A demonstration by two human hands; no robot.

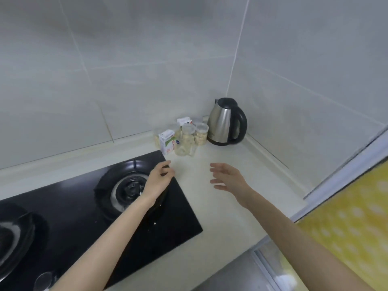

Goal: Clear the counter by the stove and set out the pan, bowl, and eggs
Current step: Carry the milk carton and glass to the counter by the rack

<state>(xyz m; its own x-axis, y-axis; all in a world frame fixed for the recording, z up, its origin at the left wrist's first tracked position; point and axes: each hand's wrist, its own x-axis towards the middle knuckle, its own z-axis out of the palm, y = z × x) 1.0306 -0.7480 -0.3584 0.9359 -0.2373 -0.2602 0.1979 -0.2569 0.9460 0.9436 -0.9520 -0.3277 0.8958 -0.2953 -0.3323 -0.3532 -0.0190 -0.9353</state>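
My left hand [160, 179] hovers over the right edge of the black glass stove [172, 219], fingers loosely curled, holding nothing. My right hand [227, 177] is over the white counter [210, 206], fingers spread and relaxed, empty. Both hands are a little short of a cluster at the back: a small white carton [167, 142], a clear glass jar [186, 143], another jar with pale contents [201, 134] and a second carton [184, 121]. A dark pan [12, 238] sits on the left burner at the frame's edge. No bowl or eggs are in view.
A steel electric kettle [227, 122] with a black handle stands in the tiled corner. The right burner [128, 189] carries no pot. A yellow dotted surface [346, 227] and a metal frame lie to the right of the counter's edge.
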